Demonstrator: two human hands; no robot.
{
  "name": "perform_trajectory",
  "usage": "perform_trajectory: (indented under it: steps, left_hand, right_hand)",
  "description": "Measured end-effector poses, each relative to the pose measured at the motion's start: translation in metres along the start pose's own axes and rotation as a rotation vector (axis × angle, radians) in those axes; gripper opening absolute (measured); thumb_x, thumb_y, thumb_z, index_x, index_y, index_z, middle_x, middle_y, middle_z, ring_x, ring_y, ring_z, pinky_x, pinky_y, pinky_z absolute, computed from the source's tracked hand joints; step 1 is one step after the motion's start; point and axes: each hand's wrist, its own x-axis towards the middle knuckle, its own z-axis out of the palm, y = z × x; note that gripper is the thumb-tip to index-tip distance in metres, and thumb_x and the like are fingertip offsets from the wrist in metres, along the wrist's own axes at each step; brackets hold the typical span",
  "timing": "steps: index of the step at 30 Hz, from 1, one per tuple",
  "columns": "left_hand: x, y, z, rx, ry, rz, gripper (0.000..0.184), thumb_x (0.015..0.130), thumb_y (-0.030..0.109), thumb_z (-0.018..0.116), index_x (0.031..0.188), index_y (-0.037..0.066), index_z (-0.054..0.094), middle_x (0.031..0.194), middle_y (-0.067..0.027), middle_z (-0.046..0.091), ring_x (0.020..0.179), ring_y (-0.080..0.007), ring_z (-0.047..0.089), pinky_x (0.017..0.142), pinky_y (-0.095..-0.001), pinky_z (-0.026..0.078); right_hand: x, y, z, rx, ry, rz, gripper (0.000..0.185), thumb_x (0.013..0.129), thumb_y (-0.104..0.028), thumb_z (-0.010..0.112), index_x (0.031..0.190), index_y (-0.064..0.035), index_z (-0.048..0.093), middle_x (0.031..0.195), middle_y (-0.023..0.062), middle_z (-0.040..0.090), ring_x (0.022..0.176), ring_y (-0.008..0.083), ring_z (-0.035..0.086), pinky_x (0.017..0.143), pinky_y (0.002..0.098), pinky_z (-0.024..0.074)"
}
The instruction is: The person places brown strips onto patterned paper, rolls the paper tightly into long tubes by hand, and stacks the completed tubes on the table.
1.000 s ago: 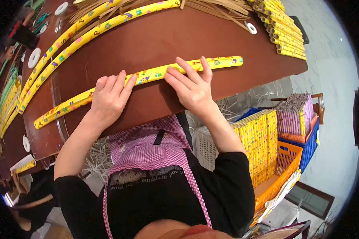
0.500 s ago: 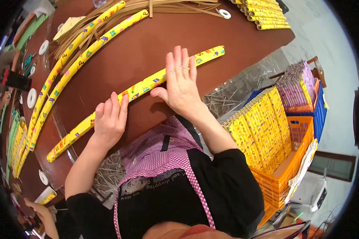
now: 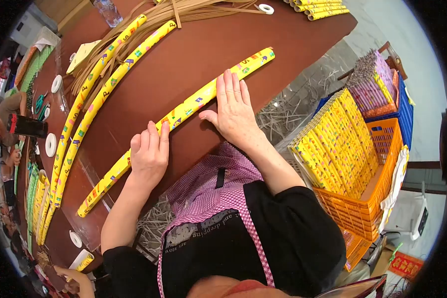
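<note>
Both hands (image 3: pixel 150 154) (image 3: pixel 236 114) touch a patterned yellow roll (image 3: pixel 187 107) on the table (image 3: pixel 184 62).

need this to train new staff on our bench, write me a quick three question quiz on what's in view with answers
1. True or false: the left hand and right hand are both on the same yellow printed tube.
2. What colour is the crate beside the stacked yellow tubes? a) green b) orange c) black
3. Fill the gap: the long flat strips at the far side of the table are ___ in colour.

Key: 1. True. 2. b. 3. Brown.
</note>
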Motion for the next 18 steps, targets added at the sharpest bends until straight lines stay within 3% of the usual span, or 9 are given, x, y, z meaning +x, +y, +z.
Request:
perform_trajectory:
  steps: [7,15,18]
  left_hand:
    - [0.0,0.001,-0.001,0.026,0.009,0.014,0.041,0.085,0.01,0.057,0.123,-0.004,0.065,0.113,-0.0279,0.065,0.092,-0.0284,0.061,0.087,-0.0387,0.041]
    - [0.001,0.003,-0.001,0.055,0.009,0.016,0.042,0.084,0.009,0.058,0.123,-0.005,0.065,0.114,-0.0282,0.065,0.092,-0.0282,0.061,0.087,-0.0384,0.042]
    - [-0.001,0.005,0.001,0.054,0.022,0.002,0.041,0.084,0.009,0.059,0.123,-0.004,0.065,0.114,-0.028,0.065,0.092,-0.0282,0.061,0.087,-0.0387,0.042]
  right_hand:
    - [-0.026,0.023,-0.011,0.004,-0.115,0.111,0.092,0.091,-0.057,0.056,0.146,0.0131,0.03,0.151,0.033,0.034,0.145,0.0448,0.027,0.119,0.0553,0.0174]
    - [0.024,0.021,-0.011,0.032,0.088,0.037,0.093,0.09,-0.054,0.06,0.146,0.0127,0.03,0.152,0.0351,0.03,0.146,0.0449,0.024,0.12,0.0539,0.0174]
    - [0.025,0.028,0.004,0.014,0.011,0.094,0.093,0.089,-0.056,0.06,0.145,0.0132,0.031,0.151,0.0351,0.031,0.145,0.0457,0.026,0.12,0.0534,0.0185]
